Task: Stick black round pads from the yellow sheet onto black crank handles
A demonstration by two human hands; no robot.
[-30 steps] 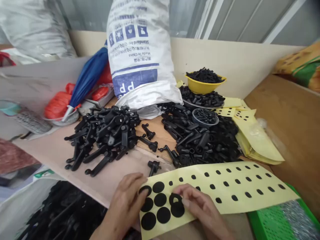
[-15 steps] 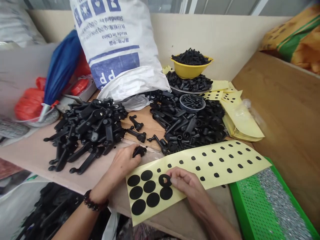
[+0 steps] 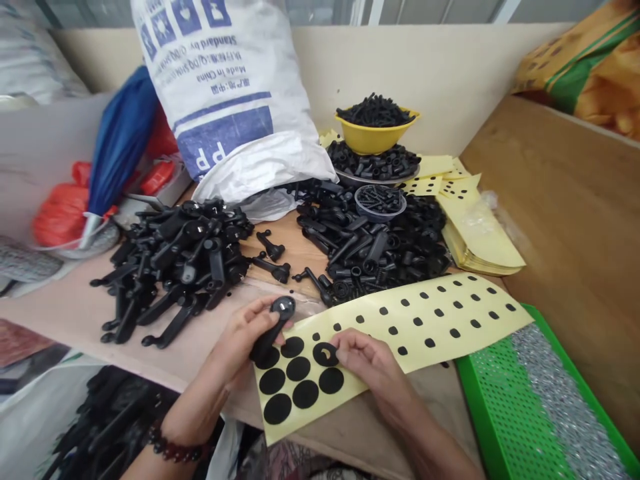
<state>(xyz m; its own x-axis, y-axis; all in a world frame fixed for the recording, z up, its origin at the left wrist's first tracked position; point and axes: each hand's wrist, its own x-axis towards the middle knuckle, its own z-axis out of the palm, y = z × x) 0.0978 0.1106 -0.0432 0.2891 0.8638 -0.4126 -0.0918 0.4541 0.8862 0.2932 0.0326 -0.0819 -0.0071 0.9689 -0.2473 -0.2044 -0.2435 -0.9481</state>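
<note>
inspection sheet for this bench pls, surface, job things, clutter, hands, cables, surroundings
surface: tan bench top, crowded at the middle and back.
job's things: black handle part held in the left hand; yellow backing sheet with black round stickers and small dots; one black ring sticker at the right fingertips.
clutter: two heaps of black parts, yellow bowl of small parts, clear cup, stack of used yellow sheets, green perforated tray.
grippers: left hand closed round the handle part; right hand pinching the ring sticker.
cables: nothing seen.
surroundings: white woven sack, folded blue umbrella, orange bags, wooden panel at right.
</note>
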